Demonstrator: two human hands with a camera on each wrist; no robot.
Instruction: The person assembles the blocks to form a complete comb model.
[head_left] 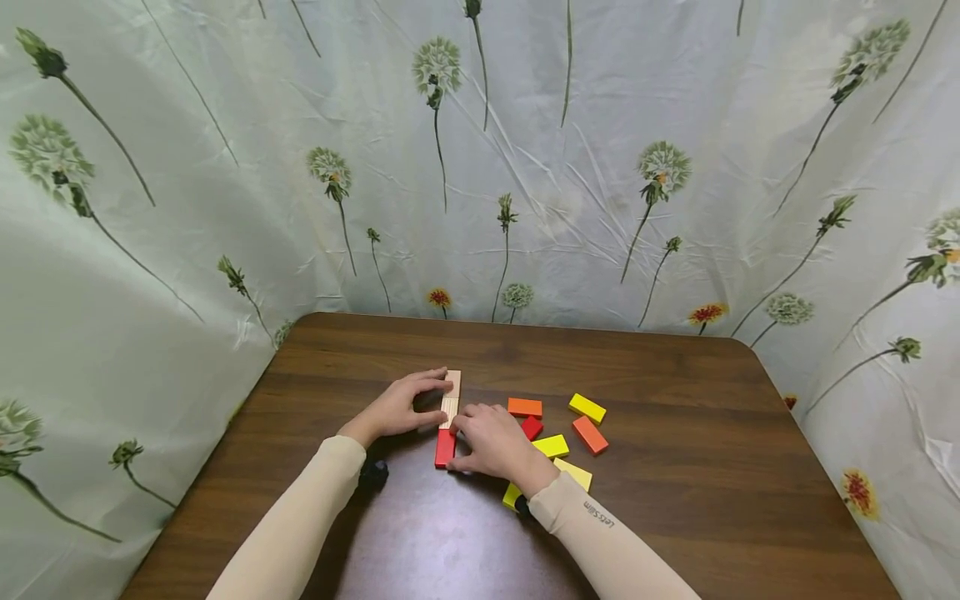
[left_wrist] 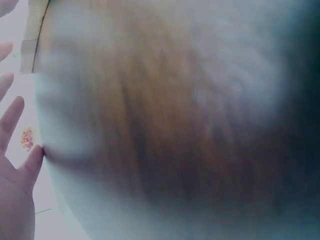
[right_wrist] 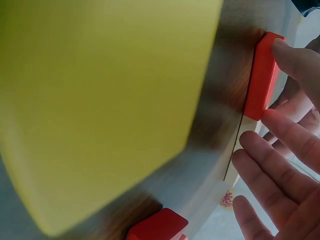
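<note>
Two of your hands work at the middle of the dark wooden surface (head_left: 675, 500), with a flowered curtain (head_left: 600, 167) hung round its far sides. Your left hand (head_left: 397, 408) lies at nine o'clock of a pale wooden block (head_left: 452, 396), its fingers curved against the block's side and its top end, a loose grip that touches rather than clamps. Your right hand (head_left: 491, 440) lies flat at three o'clock of a red block (head_left: 444, 447), fingers straight and pressing its side; the right wrist view shows the fingertips (right_wrist: 295, 60) on it. The red block sits end to end with the pale one, at its six o'clock. Loose blocks lie at three o'clock of your right hand: orange (head_left: 524, 407), yellow (head_left: 587, 407), orange (head_left: 590, 434), yellow (head_left: 552, 445).
</note>
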